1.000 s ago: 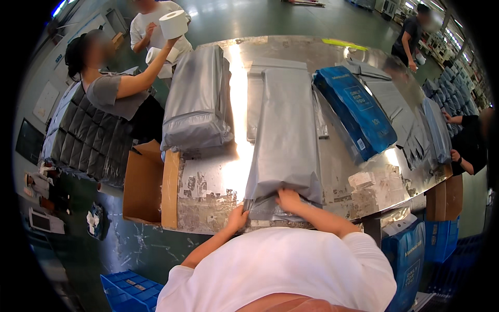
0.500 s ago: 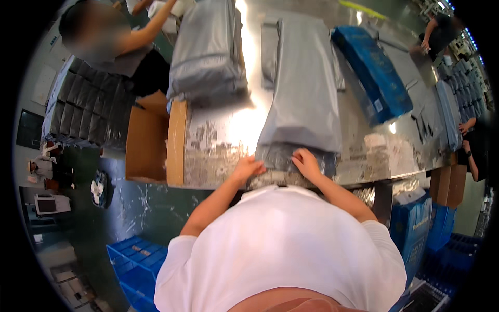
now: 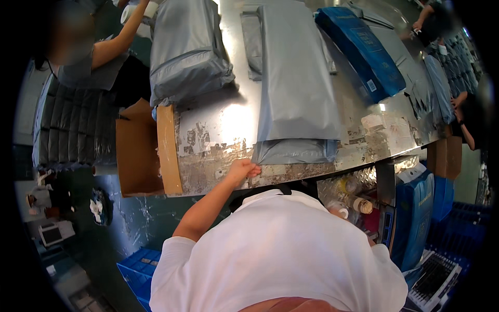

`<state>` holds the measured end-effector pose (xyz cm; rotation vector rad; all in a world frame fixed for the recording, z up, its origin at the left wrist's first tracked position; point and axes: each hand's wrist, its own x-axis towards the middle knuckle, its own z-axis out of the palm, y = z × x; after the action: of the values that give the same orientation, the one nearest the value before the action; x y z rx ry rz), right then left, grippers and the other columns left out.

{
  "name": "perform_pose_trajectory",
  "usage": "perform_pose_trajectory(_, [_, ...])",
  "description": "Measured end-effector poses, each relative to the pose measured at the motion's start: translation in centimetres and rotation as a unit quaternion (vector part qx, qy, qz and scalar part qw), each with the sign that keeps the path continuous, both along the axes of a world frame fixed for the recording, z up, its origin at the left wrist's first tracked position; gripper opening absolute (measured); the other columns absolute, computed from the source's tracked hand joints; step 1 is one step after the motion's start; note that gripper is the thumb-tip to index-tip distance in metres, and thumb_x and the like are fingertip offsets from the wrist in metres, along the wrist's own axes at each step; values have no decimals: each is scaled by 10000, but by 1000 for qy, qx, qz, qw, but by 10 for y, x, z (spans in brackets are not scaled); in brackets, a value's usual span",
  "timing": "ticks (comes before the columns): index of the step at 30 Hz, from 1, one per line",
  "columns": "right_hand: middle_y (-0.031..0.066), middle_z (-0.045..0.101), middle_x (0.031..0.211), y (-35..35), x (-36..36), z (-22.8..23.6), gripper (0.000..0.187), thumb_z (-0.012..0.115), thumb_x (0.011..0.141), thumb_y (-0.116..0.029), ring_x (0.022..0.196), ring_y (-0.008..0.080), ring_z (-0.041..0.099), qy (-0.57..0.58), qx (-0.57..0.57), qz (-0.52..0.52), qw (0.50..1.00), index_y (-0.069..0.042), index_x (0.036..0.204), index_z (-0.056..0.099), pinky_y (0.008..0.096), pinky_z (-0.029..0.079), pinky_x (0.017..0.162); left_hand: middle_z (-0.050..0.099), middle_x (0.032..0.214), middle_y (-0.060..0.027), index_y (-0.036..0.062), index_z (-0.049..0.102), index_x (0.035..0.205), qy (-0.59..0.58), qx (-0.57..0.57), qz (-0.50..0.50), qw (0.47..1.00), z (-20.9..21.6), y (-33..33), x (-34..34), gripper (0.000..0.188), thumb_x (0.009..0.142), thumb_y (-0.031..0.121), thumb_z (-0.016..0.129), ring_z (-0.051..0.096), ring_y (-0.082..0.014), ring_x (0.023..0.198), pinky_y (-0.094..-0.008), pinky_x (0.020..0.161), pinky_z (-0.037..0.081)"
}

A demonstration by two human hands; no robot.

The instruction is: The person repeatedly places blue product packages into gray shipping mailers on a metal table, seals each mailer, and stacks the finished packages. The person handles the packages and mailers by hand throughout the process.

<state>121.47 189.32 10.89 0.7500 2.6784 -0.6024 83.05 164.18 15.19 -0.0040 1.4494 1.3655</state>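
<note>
My left hand is at the table's near edge, fingers pinched on the near left corner of a long grey plastic mailing bag. The bag lies flat on the metal table with a bulky content inside. Its near end is folded into a flap. My right arm is down beside my body, and its hand is hidden from view behind my white shirt, on the side of the shelf under the table.
Another filled grey bag lies left, a blue printed package right. An open cardboard box stands against the table's left end. Tape rolls sit on a shelf below. A co-worker's arm reaches in far left; another person is at right.
My right hand has left the bag's near end and gone down out of view. My left hand stays at the bag's left corner. The flap now lies flatter.
</note>
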Motion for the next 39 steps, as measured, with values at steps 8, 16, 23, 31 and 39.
perform_pose_trajectory(8, [117,500,1135,100,-151,156,393,512,699,-95,1062,278,462,152,265,152,940,-148,1086,554,390,398,865,339,1304,-175,183,423,1242,764,-30,-335,551,92,29,-65,514,756,48,521,394,-263,1166,-424,975,317])
perform_pose_trajectory(16, [90,615,979,167,-224,99,201,534,683,-96,968,234,567,289,104,351,885,-105,858,632,387,425,894,570,1055,-113,65,574,891,778,212,-367,464,45,86,-100,174,728,97,524,529,-264,1026,-361,951,385])
perform_pose_trajectory(23, [208,516,585,162,-211,103,300,489,850,-160,539,308,523,303,86,10,949,52,641,526,401,393,543,578,660,-162,52,577,738,678,-50,-65,731,64,69,-45,85,731,55,493,583,-325,645,-383,592,467])
perform_pose_trajectory(31, [85,322,502,150,-242,27,486,409,913,-334,522,129,312,274,-174,-233,916,47,612,374,351,309,477,539,656,-260,-72,523,664,450,-208,68,866,-2,103,-56,506,909,338,355,526,-393,596,-447,592,392])
perform_pose_trajectory(39, [81,554,896,180,-279,-27,338,433,866,-152,794,221,517,275,-248,-185,910,-38,1180,384,323,418,751,579,925,-212,-11,529,946,409,-226,-18,884,-3,120,-75,351,866,296,381,538,-355,909,-411,806,410])
